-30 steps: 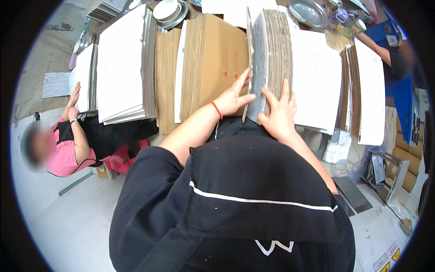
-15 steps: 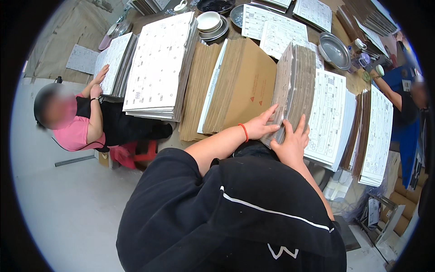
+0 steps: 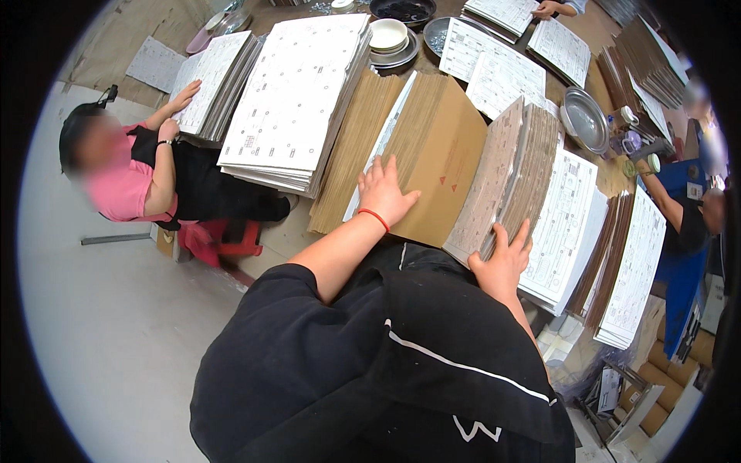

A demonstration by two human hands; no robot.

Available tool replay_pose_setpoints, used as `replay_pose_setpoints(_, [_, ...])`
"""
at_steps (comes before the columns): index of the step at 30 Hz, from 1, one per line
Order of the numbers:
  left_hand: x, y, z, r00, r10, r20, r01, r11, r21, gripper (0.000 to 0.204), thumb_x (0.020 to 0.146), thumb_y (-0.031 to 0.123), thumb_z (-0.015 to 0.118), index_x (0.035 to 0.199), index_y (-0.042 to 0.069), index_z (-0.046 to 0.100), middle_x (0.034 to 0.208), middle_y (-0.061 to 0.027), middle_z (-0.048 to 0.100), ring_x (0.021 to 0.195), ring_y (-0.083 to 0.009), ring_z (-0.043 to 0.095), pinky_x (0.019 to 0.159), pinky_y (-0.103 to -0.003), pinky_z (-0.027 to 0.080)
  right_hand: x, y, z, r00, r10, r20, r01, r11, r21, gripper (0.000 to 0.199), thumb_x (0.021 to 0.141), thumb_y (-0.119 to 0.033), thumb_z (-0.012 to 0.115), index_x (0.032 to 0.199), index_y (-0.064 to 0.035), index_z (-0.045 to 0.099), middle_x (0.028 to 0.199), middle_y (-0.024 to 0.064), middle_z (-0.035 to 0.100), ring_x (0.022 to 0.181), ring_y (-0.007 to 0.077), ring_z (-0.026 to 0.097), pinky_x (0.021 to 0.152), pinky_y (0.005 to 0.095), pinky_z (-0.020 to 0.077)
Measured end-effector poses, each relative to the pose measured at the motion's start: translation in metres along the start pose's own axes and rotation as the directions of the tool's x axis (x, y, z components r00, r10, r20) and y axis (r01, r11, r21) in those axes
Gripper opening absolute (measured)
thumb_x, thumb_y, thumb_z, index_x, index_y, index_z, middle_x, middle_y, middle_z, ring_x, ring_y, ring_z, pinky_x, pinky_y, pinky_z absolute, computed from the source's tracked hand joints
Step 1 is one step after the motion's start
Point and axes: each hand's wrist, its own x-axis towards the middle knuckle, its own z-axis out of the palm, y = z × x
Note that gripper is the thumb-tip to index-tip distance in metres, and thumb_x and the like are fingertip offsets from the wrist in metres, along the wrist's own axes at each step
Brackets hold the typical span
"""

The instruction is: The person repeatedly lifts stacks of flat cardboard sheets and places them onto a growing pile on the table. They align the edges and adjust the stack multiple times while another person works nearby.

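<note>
My left hand lies with spread fingers on the leaning stack of plain brown cardboard sheets, near a pale sheet that stands out among them. To its right, a thick bundle of grey-brown boards with a printed front face leans on the table. My right hand rests at the near end of this bundle, its thumb and fingers apart against the board edges. Stacked white printed sheets lie just beyond the right hand.
A tall white printed stack stands to the left. Metal bowls and white dishes sit farther back. A person in pink touches sheets at the left; another person's arm reaches in at the right.
My left hand has left the grey-brown bundle and moved left onto the brown cardboard stack. My right hand stays at the bundle's near end. The view has shifted slightly.
</note>
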Motion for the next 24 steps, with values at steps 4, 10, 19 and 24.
replay_pose_setpoints(4, [-0.011, 0.013, 0.004, 0.993, 0.078, -0.088, -0.081, 0.996, -0.026, 0.096, 0.075, 0.032, 0.084, 0.155, 0.012, 0.035, 0.151, -0.0291, 0.035, 0.137, -0.0478, 0.040, 0.116, -0.052, 0.034, -0.001, -0.002, -0.002, 1.000, 0.015, 0.014, -0.015, 0.999, -0.036, 0.069, 0.071, -0.023, 0.076, 0.137, -0.0146, 0.057, 0.166, 0.0272, 0.011, 0.145, 0.0609, 0.018, 0.115, 0.0665, 0.0240])
replay_pose_setpoints(10, [-0.025, 0.059, -0.004, 0.956, 0.269, 0.121, -0.234, 0.942, -0.242, 0.096, 0.075, 0.036, 0.082, 0.157, 0.021, 0.035, 0.141, -0.0284, 0.043, 0.128, -0.0458, 0.048, 0.109, -0.048, 0.044, -0.004, -0.001, -0.002, 1.000, 0.021, -0.001, -0.021, 0.999, -0.037, 0.074, 0.070, -0.024, 0.076, 0.140, -0.0146, 0.055, 0.165, 0.0274, 0.011, 0.144, 0.0609, 0.019, 0.115, 0.0658, 0.0252])
replay_pose_setpoints(19, [-0.023, 0.064, 0.008, 0.938, 0.314, 0.145, -0.258, 0.914, -0.313, 0.093, 0.077, 0.037, 0.082, 0.158, 0.031, 0.035, 0.150, -0.0357, 0.035, 0.130, -0.0507, 0.051, 0.107, -0.048, 0.048, -0.002, 0.009, 0.006, 0.996, -0.084, -0.031, 0.082, 0.996, -0.042, 0.071, 0.070, -0.021, 0.074, 0.139, -0.0236, 0.061, 0.166, 0.0238, 0.014, 0.142, 0.0666, 0.013, 0.112, 0.0705, 0.0253])
replay_pose_setpoints(24, [-0.022, 0.070, 0.018, 0.927, 0.364, 0.092, -0.314, 0.887, -0.340, 0.085, 0.078, 0.045, 0.084, 0.153, 0.034, 0.046, 0.154, -0.0380, 0.029, 0.135, -0.0518, 0.047, 0.105, -0.048, 0.049, 0.006, -0.004, 0.007, 0.999, -0.024, 0.026, 0.026, 0.998, -0.061, 0.049, 0.075, -0.033, 0.076, 0.122, -0.0181, 0.072, 0.167, 0.0239, 0.014, 0.141, 0.0715, 0.008, 0.108, 0.0782, 0.0215])
